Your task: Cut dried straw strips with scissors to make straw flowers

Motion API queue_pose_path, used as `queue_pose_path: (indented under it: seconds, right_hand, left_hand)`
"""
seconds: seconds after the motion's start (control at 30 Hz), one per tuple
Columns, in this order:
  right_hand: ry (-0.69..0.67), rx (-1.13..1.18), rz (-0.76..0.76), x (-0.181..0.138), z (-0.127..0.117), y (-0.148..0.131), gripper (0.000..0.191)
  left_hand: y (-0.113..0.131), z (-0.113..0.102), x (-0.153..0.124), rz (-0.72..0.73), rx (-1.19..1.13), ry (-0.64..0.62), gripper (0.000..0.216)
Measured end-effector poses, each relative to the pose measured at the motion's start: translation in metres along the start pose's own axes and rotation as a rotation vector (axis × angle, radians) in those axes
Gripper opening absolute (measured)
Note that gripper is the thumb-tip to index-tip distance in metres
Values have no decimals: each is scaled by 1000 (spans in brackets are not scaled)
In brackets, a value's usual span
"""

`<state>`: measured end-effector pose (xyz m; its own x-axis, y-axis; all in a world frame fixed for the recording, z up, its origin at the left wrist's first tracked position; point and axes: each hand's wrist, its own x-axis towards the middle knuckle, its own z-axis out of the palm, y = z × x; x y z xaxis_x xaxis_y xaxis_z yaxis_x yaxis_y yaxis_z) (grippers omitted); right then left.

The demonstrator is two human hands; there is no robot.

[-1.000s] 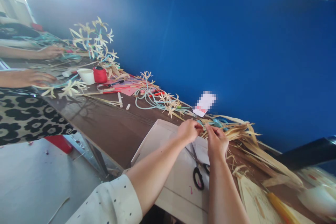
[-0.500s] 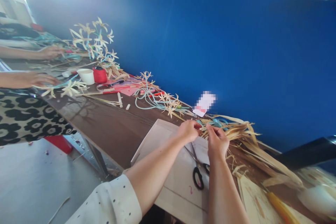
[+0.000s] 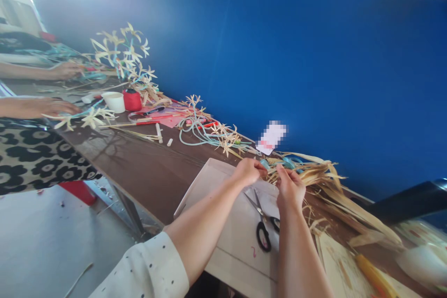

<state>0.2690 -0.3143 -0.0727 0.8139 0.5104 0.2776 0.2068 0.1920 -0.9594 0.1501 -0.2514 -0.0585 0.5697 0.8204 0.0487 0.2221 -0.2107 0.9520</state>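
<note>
The left hand and the right hand are near each other, with their fingertips above the near end of a heap of dry strips, which lies along the back of the brown bench. Each grip has thumb and fingers brought close, but I cannot tell whether either is clamped on a strip, because the detail there is too small.

Just behind the fingertips are light blue pieces, and a blurred card stands near the blue wall, which closes the space behind. Between the forearms, open scissors rest on a white tray; the right wrist is close against one handle.

To the left lie blue cords and small pale flowers, then a red spool beside a white cup. Farther away, two co-worker hands are among flowers and stems. At the right, a yellow object lies beyond the right forearm.
</note>
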Motion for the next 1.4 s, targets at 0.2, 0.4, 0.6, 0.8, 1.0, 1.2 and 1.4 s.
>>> queue_pose_path:
  seconds: [0.2, 0.4, 0.6, 0.8, 1.0, 1.2, 1.4]
  right_hand:
    - [-48, 163, 134, 0, -1, -6, 31]
    - [-151, 297, 213, 0, -3, -12, 32]
    - [-188, 362, 267, -1, -4, -13, 33]
    - [-222, 396, 298, -1, -5, -12, 31]
    - [-275, 448, 330, 2, -7, -11, 31]
    - [-312, 495, 372, 8, -13, -6, 31]
    - [-222, 486, 371, 11, -15, -3, 32]
  left_hand:
    - [-5, 1, 3, -46, -151, -63, 37]
    - [-4, 1, 4, 24, -107, -107, 37]
    - [0, 1, 0, 155, 14, -97, 30]
    - [-1, 2, 0, 178, 32, -101, 28]
    - [-1, 2, 0, 213, 43, -100, 29]
    - [-2, 4, 2, 219, 47, -86, 32]
    - [-3, 1, 2, 119, 143, 114, 34]
